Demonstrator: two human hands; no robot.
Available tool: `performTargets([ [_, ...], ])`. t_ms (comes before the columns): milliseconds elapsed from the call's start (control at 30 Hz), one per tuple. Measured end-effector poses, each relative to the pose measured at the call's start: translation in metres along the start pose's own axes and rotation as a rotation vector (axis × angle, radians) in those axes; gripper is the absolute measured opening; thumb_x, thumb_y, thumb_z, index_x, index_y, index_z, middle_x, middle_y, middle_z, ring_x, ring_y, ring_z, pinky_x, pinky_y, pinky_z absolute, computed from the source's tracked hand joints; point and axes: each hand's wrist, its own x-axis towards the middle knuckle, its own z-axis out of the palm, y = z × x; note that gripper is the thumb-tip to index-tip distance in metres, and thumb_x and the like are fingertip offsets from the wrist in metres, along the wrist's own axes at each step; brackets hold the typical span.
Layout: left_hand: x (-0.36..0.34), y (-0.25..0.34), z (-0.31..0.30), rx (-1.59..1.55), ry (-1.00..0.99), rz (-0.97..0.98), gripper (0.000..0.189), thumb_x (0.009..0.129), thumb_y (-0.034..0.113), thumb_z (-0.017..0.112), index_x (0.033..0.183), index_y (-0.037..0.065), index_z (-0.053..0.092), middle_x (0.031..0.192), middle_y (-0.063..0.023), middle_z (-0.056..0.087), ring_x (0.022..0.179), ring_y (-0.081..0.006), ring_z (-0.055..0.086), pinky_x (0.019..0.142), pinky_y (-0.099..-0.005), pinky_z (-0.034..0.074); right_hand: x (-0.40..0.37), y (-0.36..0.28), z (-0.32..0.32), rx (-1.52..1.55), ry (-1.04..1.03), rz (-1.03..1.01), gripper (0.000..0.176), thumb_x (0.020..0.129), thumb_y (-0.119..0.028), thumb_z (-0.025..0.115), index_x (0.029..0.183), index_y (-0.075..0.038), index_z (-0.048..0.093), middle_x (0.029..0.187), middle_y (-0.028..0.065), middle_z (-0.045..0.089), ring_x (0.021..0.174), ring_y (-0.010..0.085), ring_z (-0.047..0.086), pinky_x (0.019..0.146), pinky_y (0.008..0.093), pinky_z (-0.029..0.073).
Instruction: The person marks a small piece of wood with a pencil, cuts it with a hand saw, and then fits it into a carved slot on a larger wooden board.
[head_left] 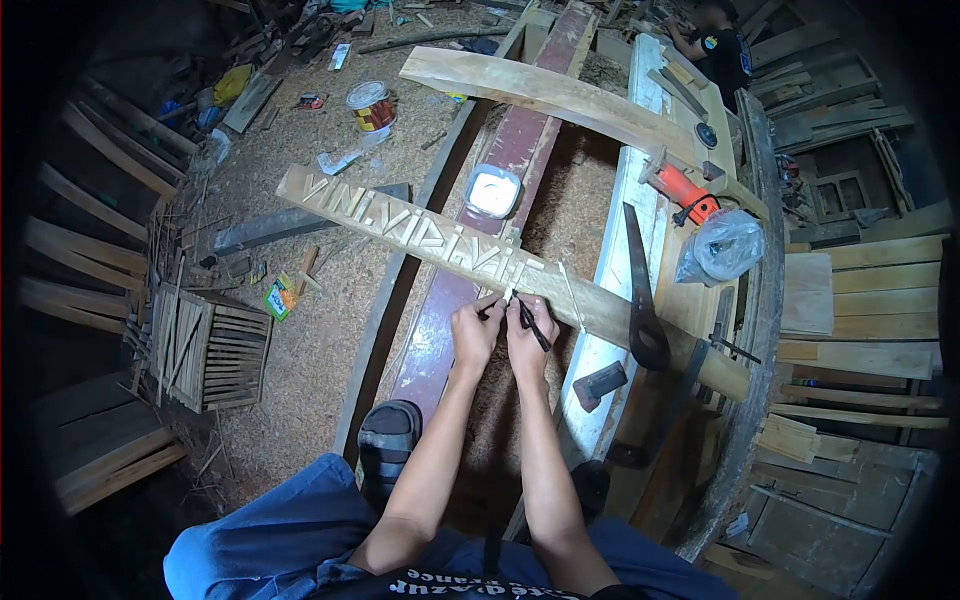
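Note:
A long wooden plank point(400, 235) lies slantwise before me, with pale raised letters point(410, 222) reading roughly "VINI.VIDI.VIC" along it. At its near edge my left hand point(476, 330) is closed, fingertips pinched at a small pale piece point(510, 293). My right hand point(531, 328) meets it from the other side, closed around a slim black pen-like tool point(535, 328). The fingertips of both hands nearly touch, and a dark bit shows at the left fingers, too small to name. A thin pale strip point(572, 295) lies across the plank just right of my hands.
Beyond the plank stands a plastic tub of white material point(492, 190). To the right are a handsaw point(645, 300), a dark block point(600, 385), an orange power tool point(685, 192) and a plastic bag point(722, 245). A paint can point(371, 106) stands on the shavings; another person point(722, 55) sits at the back right.

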Motion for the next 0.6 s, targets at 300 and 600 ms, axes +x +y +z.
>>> performTargets([
  [300, -0.001, 0.008, -0.005, 0.007, -0.051, -0.058, 0.027, 0.091, 0.015, 0.07, 0.112, -0.002, 0.074, 0.086, -0.0262, 0.073, 0.075, -0.0271, 0.075, 0.074, -0.0366, 0.057, 0.003, 0.003, 0.005, 0.008, -0.008, 0.021, 0.013, 0.092, -0.003, 0.066, 0.103, 0.003, 0.063, 0.089, 0.0195, 0.072, 0.079, 0.0305, 0.074, 0.071, 0.0408, 0.057],
  [600, -0.001, 0.002, -0.002, -0.004, -0.02, 0.015, 0.027, 0.09, 0.013, 0.071, 0.112, -0.001, 0.075, 0.084, -0.0226, 0.074, 0.072, -0.0207, 0.071, 0.072, -0.0344, 0.055, 0.011, -0.001, 0.003, -0.014, -0.033, 0.026, 0.012, 0.093, -0.004, 0.066, 0.103, 0.004, 0.065, 0.089, 0.0179, 0.073, 0.08, 0.0251, 0.073, 0.073, 0.038, 0.057],
])
